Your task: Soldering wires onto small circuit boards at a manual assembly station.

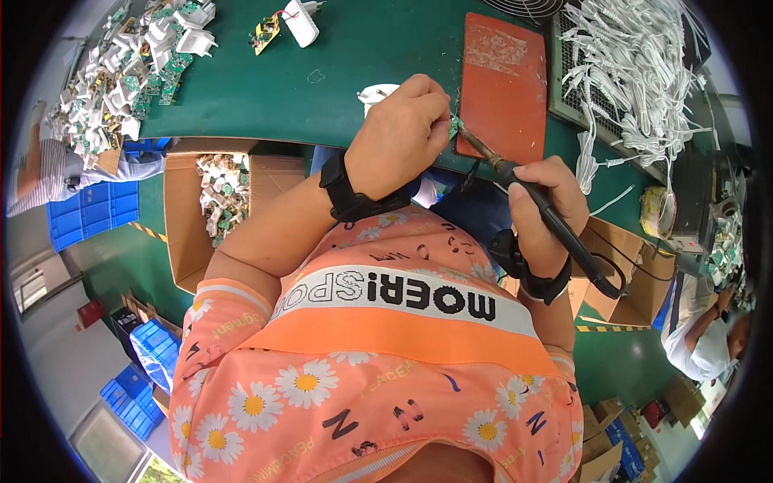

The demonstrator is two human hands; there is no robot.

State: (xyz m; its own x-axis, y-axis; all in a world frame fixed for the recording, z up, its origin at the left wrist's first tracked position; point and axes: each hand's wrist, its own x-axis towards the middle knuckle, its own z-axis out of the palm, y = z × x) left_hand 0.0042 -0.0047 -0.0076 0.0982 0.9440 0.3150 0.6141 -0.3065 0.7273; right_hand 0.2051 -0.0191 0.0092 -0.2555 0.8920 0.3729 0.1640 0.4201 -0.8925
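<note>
My left hand [400, 131] pinches a small green circuit board [454, 125] at the near edge of the green table [338, 72], over the corner of a red-brown mat [503, 84]. My right hand [547, 211] grips a black soldering iron [538, 200]; its metal tip reaches up-left and touches the board. A white round part [375, 93] lies just behind my left hand. Both wrists wear black bands.
A heap of white plug shells and green boards [133, 68] fills the far left. White cables [636, 64] pile on the right. One loose board and white shell [286, 28] lie at the back. Cardboard boxes [209, 209] stand under the table. Another person [700, 330] works at right.
</note>
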